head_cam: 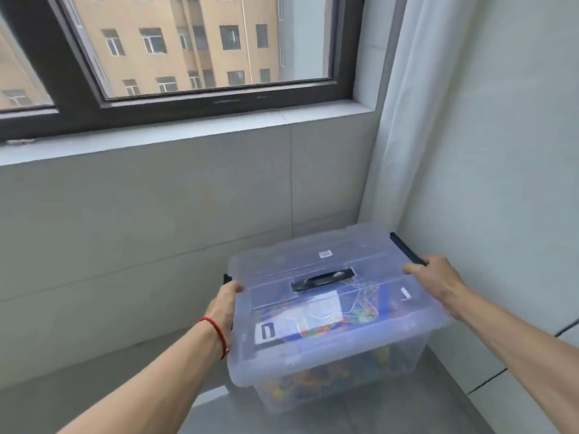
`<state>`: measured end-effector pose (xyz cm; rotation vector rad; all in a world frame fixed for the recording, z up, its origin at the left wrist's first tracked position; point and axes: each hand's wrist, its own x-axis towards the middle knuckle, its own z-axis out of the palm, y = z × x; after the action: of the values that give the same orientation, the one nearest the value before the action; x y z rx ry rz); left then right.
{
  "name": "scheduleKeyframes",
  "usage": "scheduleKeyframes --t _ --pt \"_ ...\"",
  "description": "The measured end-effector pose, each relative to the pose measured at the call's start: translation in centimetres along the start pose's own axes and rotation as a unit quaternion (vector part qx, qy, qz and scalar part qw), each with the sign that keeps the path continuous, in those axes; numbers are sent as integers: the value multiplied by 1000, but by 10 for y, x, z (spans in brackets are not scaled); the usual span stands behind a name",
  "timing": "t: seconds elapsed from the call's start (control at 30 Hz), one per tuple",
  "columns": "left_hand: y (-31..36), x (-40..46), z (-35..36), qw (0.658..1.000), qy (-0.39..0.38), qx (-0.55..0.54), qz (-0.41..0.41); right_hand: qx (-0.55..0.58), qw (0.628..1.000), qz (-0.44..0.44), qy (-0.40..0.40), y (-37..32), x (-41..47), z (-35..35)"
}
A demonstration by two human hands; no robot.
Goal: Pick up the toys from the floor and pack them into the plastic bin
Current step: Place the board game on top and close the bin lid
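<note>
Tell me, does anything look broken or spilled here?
Nothing stands out. The bin has its lid on, with toys showing inside. The left hand and right hand hold its two ends. No spill or damage shows.

The single head view looks forward and down from close above the plastic bin (329, 311) at lower centre, facing the window (194, 48) across the upper left.

Your 2 arms reach forward from the lower corners, both bare and almost straight. Your left hand (224, 303) is turned with the thumb on top and the fingers curled down out of sight; a red string sits on its wrist. Your right hand (434, 278) lies palm down, its fingers bent over an edge.
</note>
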<state>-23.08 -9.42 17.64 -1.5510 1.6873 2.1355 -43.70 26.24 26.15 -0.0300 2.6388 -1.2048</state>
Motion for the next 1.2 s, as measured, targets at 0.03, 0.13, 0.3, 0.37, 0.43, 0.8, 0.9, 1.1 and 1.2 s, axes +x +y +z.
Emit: scheduleKeyframes --t 0.03,0.13,0.3,0.37,0.43,0.8,0.9,1.1,1.2 --pt "-2 1 8 1000 -3 16 -18 -21 1000 0 -17 8 10 7" --pt "-10 18 20 996 -2 70 -51 -62 996 2 -58 20 37 29" --pt "-19 26 37 992 13 59 -115 -71 982 81 -153 20 60 57" --pt "-11 6 48 991 40 66 -109 -67 977 114 -169 20 66 62" --pt "-12 3 54 991 66 66 -97 -53 978 115 -165 24 77 65" --pt "-47 85 59 986 135 85 -41 -451 882 -2 -136 32 83 97" --pt "-65 131 56 978 162 122 -39 -437 887 -37 -143 39 59 125" --pt "-16 46 80 977 143 151 -39 -435 865 -114 -222 59 81 99" --pt "-13 46 78 975 121 183 -33 -437 855 -134 -246 53 83 83"
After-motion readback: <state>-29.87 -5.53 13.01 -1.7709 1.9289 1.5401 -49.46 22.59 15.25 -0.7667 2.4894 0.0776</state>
